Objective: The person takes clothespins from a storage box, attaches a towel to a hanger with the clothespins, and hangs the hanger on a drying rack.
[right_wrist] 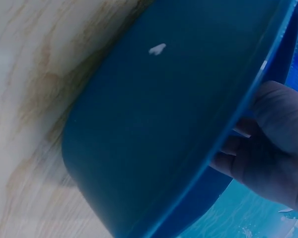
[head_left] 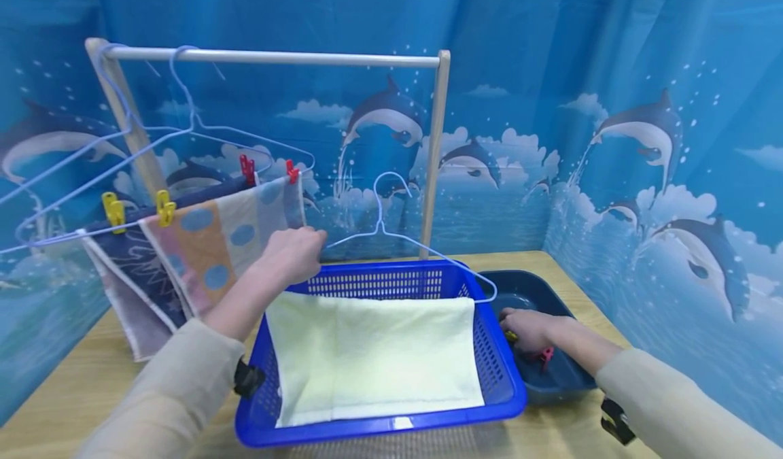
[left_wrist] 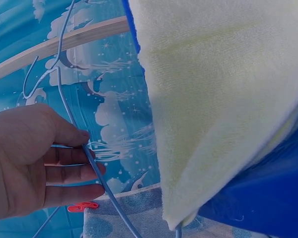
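My left hand [head_left: 295, 253] grips the side of a light blue wire hanger [head_left: 380, 224], its thumb and fingers on the wire [left_wrist: 95, 166] in the left wrist view. A pale yellow towel [head_left: 376, 357] is draped over the hanger's lower bar and hangs above a blue plastic basket [head_left: 391, 420]. My right hand [head_left: 531, 330] reaches into a dark blue basin [head_left: 559, 384]. A yellow clothespin [head_left: 510, 336] shows at its fingers, and a red clothespin [head_left: 546, 357] is beside the hand. The basin's wall [right_wrist: 149, 109] hides the fingertips in the right wrist view; I cannot tell whether they pinch the yellow clothespin.
A rack with a metal rail [head_left: 275, 56] and wooden posts [head_left: 433, 153] stands behind the basket. On its left hang two hangers with a patterned towel [head_left: 214, 241] and a dark towel [head_left: 137, 262], held by yellow and red clothespins. Everything stands on a wooden table [head_left: 79, 377].
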A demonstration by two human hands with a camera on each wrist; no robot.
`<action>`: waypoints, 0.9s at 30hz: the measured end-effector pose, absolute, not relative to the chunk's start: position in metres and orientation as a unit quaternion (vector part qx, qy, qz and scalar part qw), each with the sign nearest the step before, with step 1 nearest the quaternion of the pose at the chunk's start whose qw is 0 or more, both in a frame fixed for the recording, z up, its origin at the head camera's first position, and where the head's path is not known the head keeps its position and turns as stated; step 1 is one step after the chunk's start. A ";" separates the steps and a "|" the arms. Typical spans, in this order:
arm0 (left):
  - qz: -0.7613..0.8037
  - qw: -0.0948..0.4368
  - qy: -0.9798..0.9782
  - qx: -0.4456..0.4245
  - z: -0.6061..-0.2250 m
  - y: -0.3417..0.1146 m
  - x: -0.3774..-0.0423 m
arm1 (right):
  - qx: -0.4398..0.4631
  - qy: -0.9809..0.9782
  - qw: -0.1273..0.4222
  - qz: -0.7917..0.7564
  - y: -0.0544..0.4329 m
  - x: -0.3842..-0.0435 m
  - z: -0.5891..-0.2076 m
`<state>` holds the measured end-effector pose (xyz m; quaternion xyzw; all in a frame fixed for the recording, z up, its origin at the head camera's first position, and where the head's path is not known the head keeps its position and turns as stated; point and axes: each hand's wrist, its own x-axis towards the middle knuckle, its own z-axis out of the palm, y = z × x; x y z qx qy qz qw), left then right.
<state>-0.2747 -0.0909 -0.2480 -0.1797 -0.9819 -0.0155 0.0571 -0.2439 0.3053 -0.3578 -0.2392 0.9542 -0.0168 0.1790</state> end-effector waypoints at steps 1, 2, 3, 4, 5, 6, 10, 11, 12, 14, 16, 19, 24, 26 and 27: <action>-0.015 0.056 -0.982 -0.180 -0.248 -0.090 -0.275 | -0.234 0.955 0.183 -0.021 0.305 -0.244 -0.358; -0.015 0.055 -0.982 -0.181 -0.249 -0.089 -0.275 | -0.229 0.955 0.186 -0.024 0.306 -0.244 -0.359; -0.015 0.054 -0.982 -0.181 -0.249 -0.088 -0.275 | -0.225 0.956 0.189 -0.024 0.306 -0.245 -0.359; -0.015 0.054 -0.982 -0.182 -0.250 -0.087 -0.276 | -0.223 0.956 0.191 -0.023 0.306 -0.245 -0.360; -0.015 0.054 -0.982 -0.183 -0.250 -0.086 -0.276 | -0.219 0.956 0.195 -0.023 0.307 -0.246 -0.360; -0.015 0.055 -0.981 -0.185 -0.250 -0.085 -0.276 | -0.215 0.956 0.199 -0.023 0.307 -0.246 -0.359; -0.014 0.061 -0.980 -0.191 -0.251 -0.086 -0.276 | -0.215 0.955 0.203 -0.010 0.306 -0.250 -0.357; -0.013 0.062 -0.980 -0.191 -0.251 -0.087 -0.276 | -0.216 0.955 0.203 -0.007 0.305 -0.251 -0.357; -0.013 0.063 -0.979 -0.191 -0.251 -0.088 -0.276 | -0.218 0.955 0.202 -0.004 0.303 -0.252 -0.356; -0.012 0.062 -0.980 -0.189 -0.251 -0.091 -0.275 | -0.220 0.954 0.204 -0.001 0.300 -0.254 -0.355; -0.011 0.060 -0.981 -0.187 -0.250 -0.092 -0.274 | -0.219 0.953 0.207 0.002 0.298 -0.255 -0.355; -0.013 0.056 -0.980 -0.188 -0.251 -0.093 -0.273 | -0.209 0.954 0.216 -0.004 0.297 -0.256 -0.353; -0.008 0.057 -0.979 -0.196 -0.250 -0.092 -0.274 | -0.188 0.958 0.217 -0.018 0.299 -0.258 -0.350; -0.006 0.057 -0.979 -0.198 -0.248 -0.091 -0.274 | -0.189 0.958 0.214 -0.019 0.300 -0.260 -0.348; -0.006 0.057 -0.979 -0.197 -0.248 -0.091 -0.274 | -0.192 0.958 0.213 -0.018 0.300 -0.261 -0.346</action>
